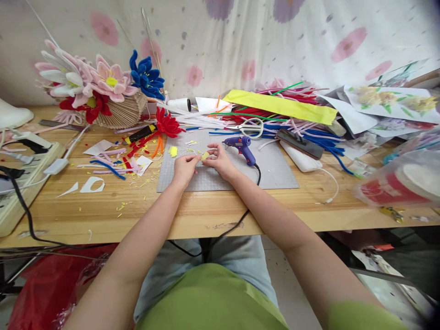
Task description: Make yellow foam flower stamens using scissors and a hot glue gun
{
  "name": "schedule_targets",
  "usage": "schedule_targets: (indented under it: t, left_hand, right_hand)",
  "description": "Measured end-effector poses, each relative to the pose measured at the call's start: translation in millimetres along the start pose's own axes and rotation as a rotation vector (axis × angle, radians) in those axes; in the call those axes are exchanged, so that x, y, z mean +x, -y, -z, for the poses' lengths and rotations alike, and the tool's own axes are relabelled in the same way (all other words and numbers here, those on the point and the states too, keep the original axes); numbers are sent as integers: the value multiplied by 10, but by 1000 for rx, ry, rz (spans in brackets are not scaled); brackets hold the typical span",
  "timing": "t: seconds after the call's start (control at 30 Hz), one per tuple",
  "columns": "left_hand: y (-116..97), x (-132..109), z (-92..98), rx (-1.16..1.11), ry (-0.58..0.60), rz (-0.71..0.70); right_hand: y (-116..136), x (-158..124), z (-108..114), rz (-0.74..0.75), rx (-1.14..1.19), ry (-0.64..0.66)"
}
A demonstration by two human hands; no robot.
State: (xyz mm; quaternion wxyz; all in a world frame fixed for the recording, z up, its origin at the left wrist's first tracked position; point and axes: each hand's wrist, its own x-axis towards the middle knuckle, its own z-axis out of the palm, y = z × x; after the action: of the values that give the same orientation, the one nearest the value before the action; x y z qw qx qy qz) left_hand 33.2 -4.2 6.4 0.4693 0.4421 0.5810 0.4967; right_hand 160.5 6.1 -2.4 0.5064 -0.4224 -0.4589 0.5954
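Over the grey cutting mat [278, 176], my two hands meet at a small pale yellow piece [205, 156], perhaps paper. My left hand [185, 170] pinches its near edge between thumb and fingertips. On the other side, the fingers of my right hand [222, 161] close on the same piece. Just right of my right hand lies a purple glue gun [243, 147], its black cord running off the table's front edge. A brighter yellow scrap [173, 151] and thin yellow snippets rest on the mat beyond my left hand.
White-handled scissors [252, 128] lie behind the glue gun, before a heap of pipe cleaners and a yellow sheet [280, 106]. A phone [299, 143] sits on a white power bank at right. Fuzzy flowers [112, 80] stand back left, a power strip [32, 183] at far left.
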Motion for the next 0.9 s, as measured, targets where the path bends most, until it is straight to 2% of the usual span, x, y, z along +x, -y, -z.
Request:
schedule_targets:
  t: [0.13, 0.27, 0.43, 0.9]
  left_hand:
    - [-68, -16, 57, -122, 109, 75]
    - [-81, -28, 104, -132, 183, 62]
    - [-58, -28, 111, -116, 202, 29]
    - [12, 2, 127, -94, 233, 8]
  right_hand:
    - [19, -14, 21, -39, 102, 11]
    - [41, -25, 59, -124, 224, 67]
    - [38, -22, 103, -186, 272, 128]
    - [53, -25, 109, -264, 296, 138]
